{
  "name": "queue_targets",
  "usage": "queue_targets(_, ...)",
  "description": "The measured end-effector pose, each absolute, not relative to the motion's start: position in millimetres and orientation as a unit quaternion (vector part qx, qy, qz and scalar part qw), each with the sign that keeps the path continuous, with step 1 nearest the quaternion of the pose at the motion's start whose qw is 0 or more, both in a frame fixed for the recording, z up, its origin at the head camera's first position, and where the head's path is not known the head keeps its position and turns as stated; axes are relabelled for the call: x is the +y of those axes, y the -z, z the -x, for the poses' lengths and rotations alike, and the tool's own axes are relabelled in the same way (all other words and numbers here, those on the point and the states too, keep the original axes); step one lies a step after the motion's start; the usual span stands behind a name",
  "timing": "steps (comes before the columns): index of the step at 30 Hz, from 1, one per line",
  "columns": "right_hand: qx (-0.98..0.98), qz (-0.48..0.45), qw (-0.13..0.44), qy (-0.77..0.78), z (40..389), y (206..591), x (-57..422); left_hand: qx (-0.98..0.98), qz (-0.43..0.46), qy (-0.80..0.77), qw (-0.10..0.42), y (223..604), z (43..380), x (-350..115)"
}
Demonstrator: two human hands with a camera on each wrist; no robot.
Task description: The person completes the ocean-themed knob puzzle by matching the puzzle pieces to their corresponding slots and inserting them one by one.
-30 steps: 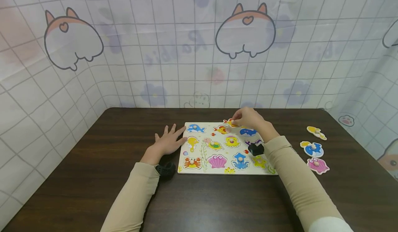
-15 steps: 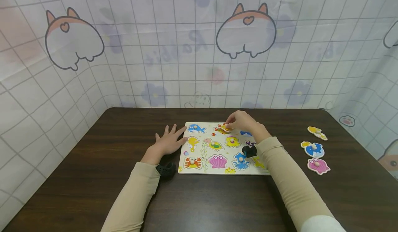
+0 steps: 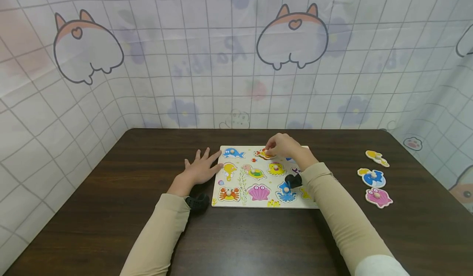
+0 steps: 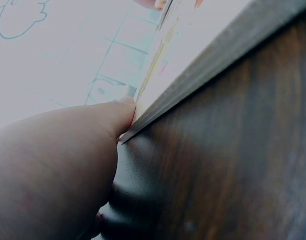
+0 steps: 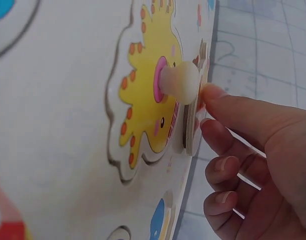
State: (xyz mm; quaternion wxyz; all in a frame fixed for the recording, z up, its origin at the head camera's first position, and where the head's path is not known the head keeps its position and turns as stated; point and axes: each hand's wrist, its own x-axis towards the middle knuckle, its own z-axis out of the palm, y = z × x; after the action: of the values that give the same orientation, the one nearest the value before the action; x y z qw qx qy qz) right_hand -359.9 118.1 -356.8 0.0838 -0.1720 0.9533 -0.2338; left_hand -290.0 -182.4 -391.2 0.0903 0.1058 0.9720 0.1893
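Observation:
A pale wooden peg puzzle board (image 3: 255, 205) lies on the table, with sea-animal pieces in it. My right hand (image 3: 286, 145) pinches the knob of a red and yellow fish piece (image 3: 263, 155) over the matching fish picture near the board's back edge. In the right wrist view that fish piece (image 5: 189, 135) shows edge-on, slightly raised at the board's surface, beyond a yellow octopus piece (image 5: 143, 95). My left hand (image 3: 199, 170) lies with fingers spread at the board's left side. Its thumb touches the board's edge (image 4: 192, 80) in the left wrist view.
Off the board's right side lie three loose pieces: a yellow and white one (image 3: 376, 157), a blue one (image 3: 374, 178) and a pink fish (image 3: 378, 198). Behind the dark wooden table (image 3: 111, 210) hangs a white checked cloth (image 3: 207, 79).
My right hand has moved left and slightly toward me, bringing the fish piece from behind the board's back edge onto the fish picture. The left hand has stayed in place.

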Motion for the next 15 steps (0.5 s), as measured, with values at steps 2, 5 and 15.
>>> queue_targets(2,0.953,0.174,0.085,0.233,360.1,356.9,117.3,0.972,-0.106,-0.190,0.090,391.5,290.0,-182.3)
queue_targets(5,0.953,0.173,0.089,0.233,360.8,357.2,116.0,0.972,-0.106,-0.191,0.089,391.4,290.4,-182.0)
queue_targets(15,0.954,0.164,0.091,0.234,361.8,357.5,115.1,0.972,-0.108,-0.189,0.087,393.6,292.7,-182.0)
